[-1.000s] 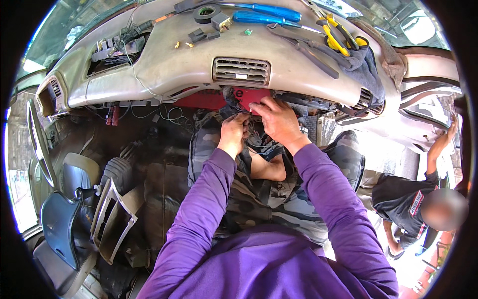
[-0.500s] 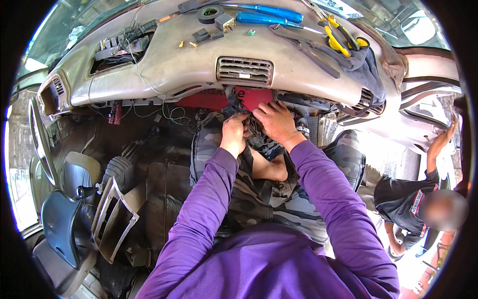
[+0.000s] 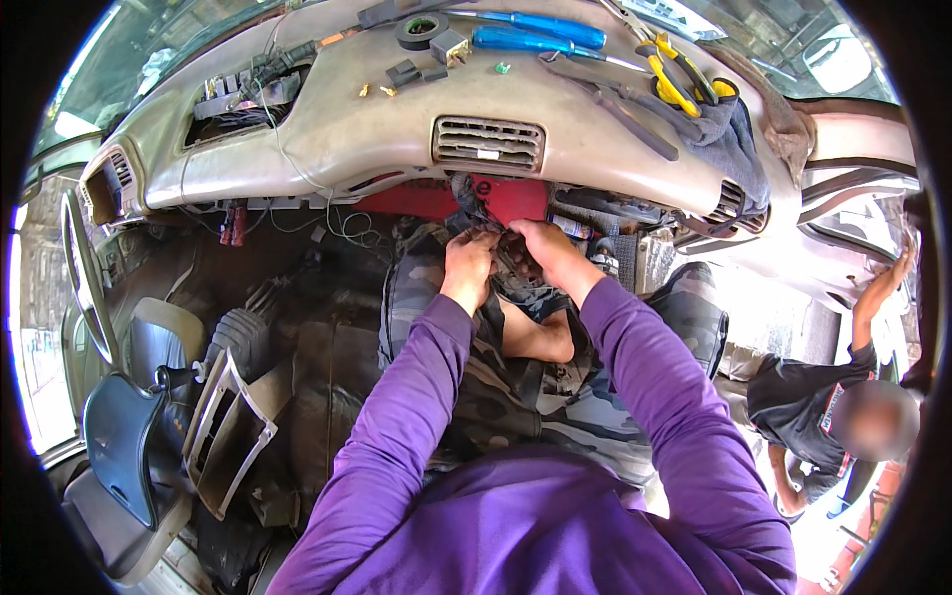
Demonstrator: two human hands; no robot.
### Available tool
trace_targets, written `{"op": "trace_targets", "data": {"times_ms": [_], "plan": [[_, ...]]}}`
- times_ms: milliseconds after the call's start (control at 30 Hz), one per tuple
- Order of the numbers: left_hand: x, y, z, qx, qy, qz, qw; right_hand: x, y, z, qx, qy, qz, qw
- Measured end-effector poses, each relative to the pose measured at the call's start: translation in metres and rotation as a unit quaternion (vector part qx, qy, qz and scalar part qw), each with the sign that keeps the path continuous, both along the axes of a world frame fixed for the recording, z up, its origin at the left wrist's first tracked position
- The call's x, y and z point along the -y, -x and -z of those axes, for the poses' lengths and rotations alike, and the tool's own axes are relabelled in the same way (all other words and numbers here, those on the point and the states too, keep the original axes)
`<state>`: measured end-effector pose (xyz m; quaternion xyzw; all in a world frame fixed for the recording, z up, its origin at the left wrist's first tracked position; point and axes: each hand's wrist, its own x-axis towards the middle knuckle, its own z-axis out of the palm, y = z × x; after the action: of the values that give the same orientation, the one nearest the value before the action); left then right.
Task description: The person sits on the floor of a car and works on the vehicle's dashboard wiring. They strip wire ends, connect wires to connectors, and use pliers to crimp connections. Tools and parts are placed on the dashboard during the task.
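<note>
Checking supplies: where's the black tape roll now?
In the head view's upper centre, the black tape roll lies on the dashboard, left of two blue handles, beside a grey box.

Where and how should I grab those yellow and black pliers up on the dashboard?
Probably by both handles, with your right hand reaching up from the near side. The pliers lie on the dashboard with their handles splayed toward you and rightward, and their jaws pointing away to the left. Mind the grey cloth by the handle ends.

Right hand (image 3: 545, 250) now rolled thumb-side up, fingers curled inward beside the left hand (image 3: 470, 263).
</note>
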<state>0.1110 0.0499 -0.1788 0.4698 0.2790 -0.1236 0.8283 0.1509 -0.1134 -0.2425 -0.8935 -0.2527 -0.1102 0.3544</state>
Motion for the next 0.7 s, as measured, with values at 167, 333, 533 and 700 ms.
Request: {"op": "trace_targets", "data": {"times_ms": [167,333,533,700], "plan": [[-0.002,0.002,0.0,-0.02,-0.043,-0.017,0.999,-0.011,0.017,-0.093,0.052,0.089,0.039,0.994],[-0.001,0.003,-0.01,-0.034,0.022,-0.009,0.999,0.0,0.02,-0.086,0.08,0.221,0.001,0.972],[-0.009,0.003,-0.007,-0.021,0.07,-0.006,0.997,-0.013,0.018,-0.076,0.04,0.136,0.005,0.99],[-0.007,0.0,0.002,-0.001,0.006,0.026,1.0,-0.022,0.013,-0.037,-0.398,-0.239,0.05,0.884]]}}
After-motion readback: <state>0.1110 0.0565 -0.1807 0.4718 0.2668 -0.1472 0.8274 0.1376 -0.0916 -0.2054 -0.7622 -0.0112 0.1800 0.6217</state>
